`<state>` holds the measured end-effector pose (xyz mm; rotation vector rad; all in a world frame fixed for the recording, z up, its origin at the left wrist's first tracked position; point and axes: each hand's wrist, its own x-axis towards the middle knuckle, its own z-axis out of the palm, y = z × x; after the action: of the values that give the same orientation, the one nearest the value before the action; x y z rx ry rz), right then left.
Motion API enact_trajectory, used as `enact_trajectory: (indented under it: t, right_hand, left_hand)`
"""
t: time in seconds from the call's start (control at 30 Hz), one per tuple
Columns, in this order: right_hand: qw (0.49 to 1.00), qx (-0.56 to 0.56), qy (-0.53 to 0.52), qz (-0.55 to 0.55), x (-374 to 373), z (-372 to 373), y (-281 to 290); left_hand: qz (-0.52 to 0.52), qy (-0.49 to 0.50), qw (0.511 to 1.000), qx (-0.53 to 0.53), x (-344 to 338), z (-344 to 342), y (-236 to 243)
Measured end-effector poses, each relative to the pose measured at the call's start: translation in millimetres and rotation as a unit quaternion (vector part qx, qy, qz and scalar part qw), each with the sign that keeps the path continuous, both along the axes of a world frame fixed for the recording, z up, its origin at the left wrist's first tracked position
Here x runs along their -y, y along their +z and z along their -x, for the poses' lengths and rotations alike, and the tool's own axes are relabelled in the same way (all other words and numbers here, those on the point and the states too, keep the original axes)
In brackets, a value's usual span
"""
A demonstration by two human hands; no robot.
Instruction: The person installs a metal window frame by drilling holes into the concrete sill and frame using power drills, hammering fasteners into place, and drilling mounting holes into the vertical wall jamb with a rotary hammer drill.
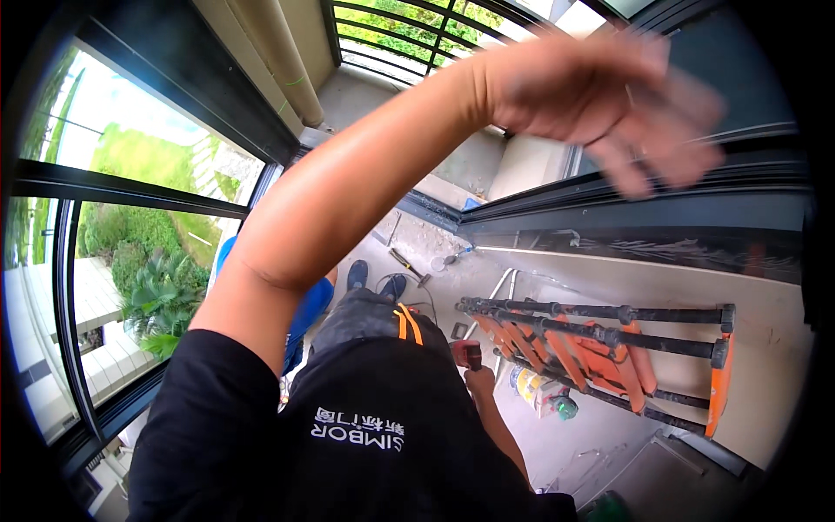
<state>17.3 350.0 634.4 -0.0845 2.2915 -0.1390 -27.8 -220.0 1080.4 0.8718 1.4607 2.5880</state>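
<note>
My left arm reaches up across the view to my left hand, raised near the dark metal window frame at upper right; its fingers are spread and blurred, with nothing seen in them. My right hand is low beside my body, closed around a red power tool. On the dusty floor by my shoes lie a hammer and a cable.
An orange-and-black folding ladder lies at right beside buckets. Glazed window panels line the left. Someone in blue is partly hidden behind my left arm. A pipe and railing stand beyond the frame.
</note>
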Motion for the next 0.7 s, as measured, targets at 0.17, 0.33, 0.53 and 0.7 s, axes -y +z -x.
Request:
enact_trajectory:
  t: [0.17,0.33,0.53,0.7]
  right_hand:
    - [1.0,-0.017,0.002,0.001,6,-24,25]
    - [1.0,0.005,-0.019,-0.013,-16,-38,18]
    - [0.998,0.022,-0.038,-0.054,-23,-44,18]
    - [0.999,0.037,-0.03,-0.02,25,-30,45]
  left_hand:
    - [0.876,0.07,0.455,0.143,-40,-57,-198]
    - [0.409,0.146,0.816,0.383,-113,-175,-324]
    - [0.556,0.251,0.681,0.405,-135,-292,-388]
    - [0.583,0.239,0.637,0.445,-131,-329,-387]
